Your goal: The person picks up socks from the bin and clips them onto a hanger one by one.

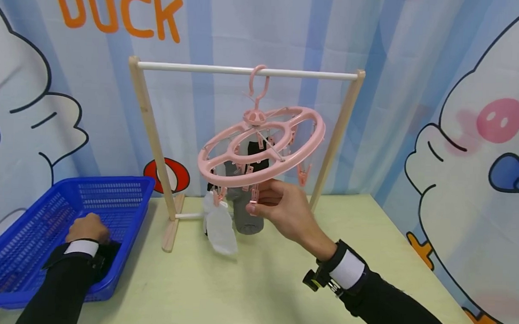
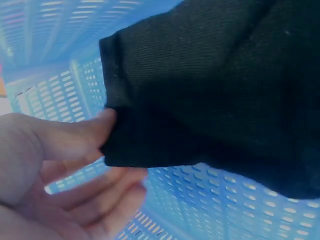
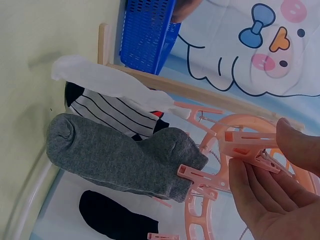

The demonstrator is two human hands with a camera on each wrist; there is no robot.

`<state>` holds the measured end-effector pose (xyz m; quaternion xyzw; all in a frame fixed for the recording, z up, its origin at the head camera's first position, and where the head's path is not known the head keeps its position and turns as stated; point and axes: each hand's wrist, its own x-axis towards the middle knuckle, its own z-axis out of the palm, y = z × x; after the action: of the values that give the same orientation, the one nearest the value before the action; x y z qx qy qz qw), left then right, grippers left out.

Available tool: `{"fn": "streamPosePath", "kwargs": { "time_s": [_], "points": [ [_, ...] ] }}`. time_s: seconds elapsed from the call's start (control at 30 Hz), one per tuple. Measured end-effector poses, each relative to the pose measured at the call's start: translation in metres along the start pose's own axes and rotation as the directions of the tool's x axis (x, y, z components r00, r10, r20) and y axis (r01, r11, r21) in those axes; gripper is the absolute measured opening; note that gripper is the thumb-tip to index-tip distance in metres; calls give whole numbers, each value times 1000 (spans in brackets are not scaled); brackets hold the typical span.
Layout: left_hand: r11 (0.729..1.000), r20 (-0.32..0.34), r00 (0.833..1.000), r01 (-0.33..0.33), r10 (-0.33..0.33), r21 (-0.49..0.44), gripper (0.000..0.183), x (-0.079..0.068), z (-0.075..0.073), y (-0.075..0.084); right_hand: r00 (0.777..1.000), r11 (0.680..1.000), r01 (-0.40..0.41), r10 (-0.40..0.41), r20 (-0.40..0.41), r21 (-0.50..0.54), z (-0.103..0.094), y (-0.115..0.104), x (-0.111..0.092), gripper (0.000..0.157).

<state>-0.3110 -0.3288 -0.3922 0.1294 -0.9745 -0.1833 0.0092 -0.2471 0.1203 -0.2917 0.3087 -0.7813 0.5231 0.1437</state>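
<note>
Over the blue basket my left hand (image 1: 88,228) pinches a black sock (image 2: 200,90) by its cuff, thumb on one side and fingers beneath. My right hand (image 1: 285,210) pinches a pink clothespin (image 3: 250,145) on the near rim of the round pink hanger (image 1: 259,174), which hangs tilted, left side lower. No cloth shows in that clothespin. Clipped close by are a grey sock (image 3: 110,155), a white sock (image 3: 100,80) and a striped black-and-white sock (image 3: 110,112). Another black sock (image 3: 115,215) hangs farther round the ring.
The hanger's hook loops over the white bar (image 1: 194,68) of a wooden stand (image 1: 153,134) on the pale yellow table (image 1: 203,293). The blue basket (image 1: 125,252) stands at the left. A cartoon-printed curtain (image 1: 221,32) covers the back and sides.
</note>
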Motion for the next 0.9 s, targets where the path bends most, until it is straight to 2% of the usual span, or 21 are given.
{"fn": "streamPosePath", "kwargs": {
  "time_s": [0.07,0.13,0.27,0.33,0.43,0.5,0.57,0.67,0.7,0.73,0.83,0.9],
  "points": [
    [998,-22,998,-67,67,-11,20,-1,-2,0,1000,1000,0,0,-2,0,0,1,0,30],
    [988,-72,986,-152,151,-11,23,-3,-6,3,1000,1000,2,-2,-5,-3,-1,2,0,29],
    [958,-133,949,-288,286,6,18,-8,-18,20,1000,1000,-14,13,-19,-18,-2,1,-1,29],
    [943,-161,930,-332,331,18,14,-12,-24,31,999,999,-24,24,-26,-25,-3,-4,-1,29],
    [921,-216,897,-388,387,35,16,-21,-34,50,999,999,-36,35,-23,-36,-4,-17,-3,29],
    [900,-259,864,-433,431,54,17,-30,-40,65,999,998,-45,44,-19,-44,-4,-26,-5,30],
    [873,-302,824,-482,480,72,12,-41,-46,81,999,997,-52,51,-18,-52,-4,-32,-6,30],
    [831,-353,764,-551,540,79,5,-60,-54,106,999,998,-49,48,-21,-48,-2,-28,-4,30],
    [820,-367,749,-568,551,74,5,-66,-56,114,999,998,-42,42,-22,-45,-2,-24,-3,31],
    [808,-380,734,-585,563,66,5,-72,-58,122,999,998,-38,37,-23,-40,-1,-19,-2,31],
    [779,-393,712,-626,582,19,6,-90,-62,145,999,999,-24,23,-24,-25,0,-6,0,34],
    [754,-400,689,-657,605,7,6,-97,-63,159,999,1000,-19,19,-26,-21,0,0,1,35]
  ]
}}
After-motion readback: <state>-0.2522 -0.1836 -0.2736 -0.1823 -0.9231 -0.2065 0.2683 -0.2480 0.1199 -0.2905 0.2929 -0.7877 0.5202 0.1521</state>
